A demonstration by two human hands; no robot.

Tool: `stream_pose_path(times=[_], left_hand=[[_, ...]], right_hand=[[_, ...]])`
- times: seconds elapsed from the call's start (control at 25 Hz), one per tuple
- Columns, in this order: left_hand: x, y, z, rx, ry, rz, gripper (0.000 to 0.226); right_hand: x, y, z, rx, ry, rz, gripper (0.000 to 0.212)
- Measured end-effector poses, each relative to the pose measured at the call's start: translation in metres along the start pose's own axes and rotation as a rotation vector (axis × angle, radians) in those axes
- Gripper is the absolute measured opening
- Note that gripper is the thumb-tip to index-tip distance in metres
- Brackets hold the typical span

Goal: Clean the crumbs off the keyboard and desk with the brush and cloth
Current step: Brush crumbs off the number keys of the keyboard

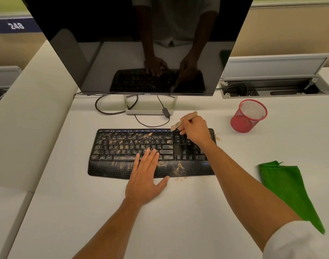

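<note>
A black keyboard [122, 146] lies on the white desk [104, 212], its keys and wrist rest strewn with tan crumbs. My left hand [146, 176] rests flat on the wrist rest, fingers straight and reaching the lower keys. My right hand [194, 129] grips a small wooden-handled brush [175, 126], whose bristles touch the keyboard's top edge above the number block. More crumbs [179, 179] lie on the desk below the keyboard and by its right end. A green cloth [286, 189] lies flat on the desk to the right, untouched.
A dark monitor [137, 43] on a silver stand rises behind the keyboard, with cables looping beneath it. A red mesh cup [249, 115] stands at the back right. An open cable tray [272, 86] is set into the desk behind it.
</note>
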State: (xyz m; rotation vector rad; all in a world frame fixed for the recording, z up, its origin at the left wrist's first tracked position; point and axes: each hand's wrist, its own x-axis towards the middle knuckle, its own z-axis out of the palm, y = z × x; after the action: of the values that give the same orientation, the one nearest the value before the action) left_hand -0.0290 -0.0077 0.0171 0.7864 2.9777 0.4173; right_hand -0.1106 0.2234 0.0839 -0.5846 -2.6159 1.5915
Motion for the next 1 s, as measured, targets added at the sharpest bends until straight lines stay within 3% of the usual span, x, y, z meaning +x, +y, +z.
stream_pose_path(times=[0.4, 0.6, 0.84, 1.0], left_hand=[[0.0, 0.0, 0.001, -0.009, 0.014, 0.001, 0.082], [0.0, 0.0, 0.001, -0.018, 0.02, 0.005, 0.082], [0.0, -0.001, 0.001, -0.012, 0.003, -0.004, 0.083], [0.0, -0.001, 0.001, -0.014, 0.005, -0.003, 0.083]], right_hand=[[0.007, 0.029, -0.059, -0.191, 0.296, 0.056, 0.046], [-0.01, 0.014, -0.041, -0.066, 0.134, -0.028, 0.029], [-0.01, 0.012, -0.039, -0.199, 0.119, 0.012, 0.047], [-0.007, 0.005, -0.049, -0.172, 0.077, 0.055, 0.045]])
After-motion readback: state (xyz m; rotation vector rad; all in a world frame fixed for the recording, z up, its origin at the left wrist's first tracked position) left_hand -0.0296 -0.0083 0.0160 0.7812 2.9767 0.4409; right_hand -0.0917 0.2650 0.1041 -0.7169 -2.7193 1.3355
